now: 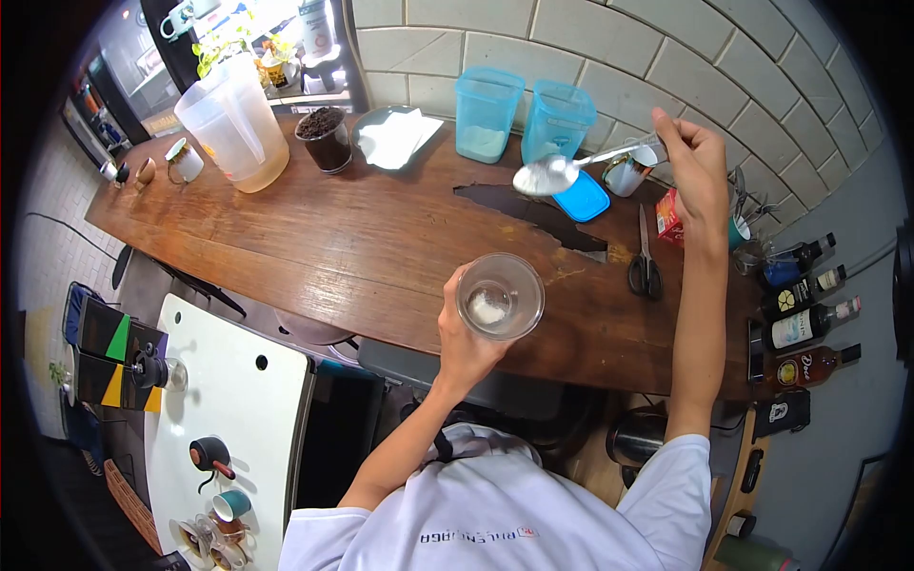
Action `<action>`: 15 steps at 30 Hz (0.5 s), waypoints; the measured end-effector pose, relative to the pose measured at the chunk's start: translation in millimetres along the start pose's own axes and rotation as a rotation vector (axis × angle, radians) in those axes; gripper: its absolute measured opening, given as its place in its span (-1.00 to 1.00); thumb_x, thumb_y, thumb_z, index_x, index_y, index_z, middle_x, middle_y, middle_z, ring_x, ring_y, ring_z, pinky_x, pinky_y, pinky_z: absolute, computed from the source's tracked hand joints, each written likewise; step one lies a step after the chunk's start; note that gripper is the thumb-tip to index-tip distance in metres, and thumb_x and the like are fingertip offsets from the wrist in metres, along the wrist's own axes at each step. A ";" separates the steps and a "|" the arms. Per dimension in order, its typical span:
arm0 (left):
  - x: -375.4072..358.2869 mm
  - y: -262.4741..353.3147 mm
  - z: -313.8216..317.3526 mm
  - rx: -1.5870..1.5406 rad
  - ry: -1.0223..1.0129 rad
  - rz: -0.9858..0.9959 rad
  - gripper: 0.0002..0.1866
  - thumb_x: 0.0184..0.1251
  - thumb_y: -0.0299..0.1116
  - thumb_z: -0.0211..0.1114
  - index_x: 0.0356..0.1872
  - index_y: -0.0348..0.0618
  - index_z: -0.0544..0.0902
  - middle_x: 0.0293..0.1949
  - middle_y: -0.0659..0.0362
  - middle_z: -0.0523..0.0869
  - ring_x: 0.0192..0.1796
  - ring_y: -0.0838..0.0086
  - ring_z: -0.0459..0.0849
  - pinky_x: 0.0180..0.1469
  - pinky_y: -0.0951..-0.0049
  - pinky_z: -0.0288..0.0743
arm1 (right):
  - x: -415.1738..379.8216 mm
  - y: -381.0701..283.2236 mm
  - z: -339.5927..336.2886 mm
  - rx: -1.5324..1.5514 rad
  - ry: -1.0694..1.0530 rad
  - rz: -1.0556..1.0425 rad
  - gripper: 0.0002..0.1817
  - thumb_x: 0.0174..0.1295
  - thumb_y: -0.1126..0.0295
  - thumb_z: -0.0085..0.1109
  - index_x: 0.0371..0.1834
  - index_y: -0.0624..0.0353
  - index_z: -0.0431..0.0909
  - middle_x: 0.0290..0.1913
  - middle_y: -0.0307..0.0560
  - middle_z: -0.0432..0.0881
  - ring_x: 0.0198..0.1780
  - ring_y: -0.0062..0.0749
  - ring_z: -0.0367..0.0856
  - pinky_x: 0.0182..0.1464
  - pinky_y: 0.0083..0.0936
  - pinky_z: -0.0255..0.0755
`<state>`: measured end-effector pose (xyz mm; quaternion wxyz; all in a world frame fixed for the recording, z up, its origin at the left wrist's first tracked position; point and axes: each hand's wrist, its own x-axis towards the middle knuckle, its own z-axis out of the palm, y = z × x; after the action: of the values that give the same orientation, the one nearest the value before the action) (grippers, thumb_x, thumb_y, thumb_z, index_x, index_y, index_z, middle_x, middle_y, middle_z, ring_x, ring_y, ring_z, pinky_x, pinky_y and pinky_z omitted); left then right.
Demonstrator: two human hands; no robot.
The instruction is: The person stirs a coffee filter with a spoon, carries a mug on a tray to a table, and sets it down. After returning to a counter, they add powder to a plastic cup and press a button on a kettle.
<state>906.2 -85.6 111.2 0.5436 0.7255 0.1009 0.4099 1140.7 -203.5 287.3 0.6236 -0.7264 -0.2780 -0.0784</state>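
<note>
My left hand (466, 333) is closed around a clear cup (519, 325) above the table's front edge. A little white powder (489, 306) lies at the bottom of the cup. Raised at the right, my right hand (697, 162) grips a metal spoon (606, 154) by its handle. The spoon's bowl carries white powder (546, 177) and hangs over the table, apart from the cup. Behind it stand two blue translucent containers: the left container (488, 100) holds white powder, and the right container (562, 107) is partly hidden by the spoon. A blue lid (582, 198) lies on the table below the spoon.
Scissors (645, 271), a red box (668, 217) and a mug (625, 177) stand or lie near my right arm. Along the back are a plastic pitcher (228, 128), a cup of dark grounds (327, 147) and a plate with white paper (364, 124). Bottles (800, 326) line the right.
</note>
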 end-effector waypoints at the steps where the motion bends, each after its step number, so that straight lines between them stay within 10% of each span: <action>1: -0.9 -1.0 0.1 0.001 -0.004 -0.001 -0.05 -0.21 -0.39 0.63 0.26 -0.29 0.24 0.06 -0.02 0.59 0.09 0.29 0.62 0.16 0.34 0.49 | -9.8 -5.1 1.5 0.001 0.003 0.003 -0.69 0.24 0.27 0.29 -0.45 0.38 0.62 -0.56 -0.24 0.54 -0.56 -0.70 0.36 -0.52 -0.62 0.21; 15: -1.8 -1.3 3.3 -0.007 0.037 0.030 -0.06 -0.22 -0.40 0.62 0.26 -0.29 0.26 0.06 -0.05 0.60 0.06 0.22 0.64 0.12 0.31 0.51 | -103.3 -59.5 19.7 -0.372 -0.080 -0.431 -0.77 0.11 0.44 0.37 -0.57 0.31 0.54 -0.58 -0.16 0.35 -0.46 -0.38 0.30 -0.39 -0.48 0.14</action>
<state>907.9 -88.5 109.0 0.5379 0.7172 0.0985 0.4320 1020.2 -212.4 286.9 0.4373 -0.7548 -0.4314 -0.2301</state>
